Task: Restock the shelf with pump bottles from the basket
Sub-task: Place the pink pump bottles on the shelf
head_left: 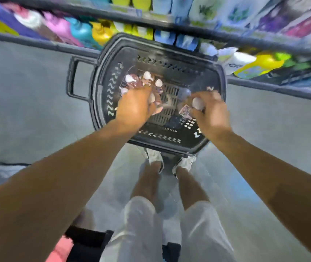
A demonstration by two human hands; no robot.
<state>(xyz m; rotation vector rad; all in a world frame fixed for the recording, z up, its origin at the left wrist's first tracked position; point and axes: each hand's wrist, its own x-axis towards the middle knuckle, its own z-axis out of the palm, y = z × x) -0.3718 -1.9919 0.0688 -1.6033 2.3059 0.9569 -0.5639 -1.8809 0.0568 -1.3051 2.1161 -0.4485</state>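
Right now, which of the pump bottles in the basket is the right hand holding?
The lone pump bottle at the basket's right side, in the right hand. The other bottles cluster by the left hand.

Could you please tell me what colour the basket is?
The basket is dark grey, almost black, as the head view shows.

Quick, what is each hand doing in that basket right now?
Left hand: gripping a bunch of pump bottles in the basket.
Right hand: closed around one white-topped bottle.
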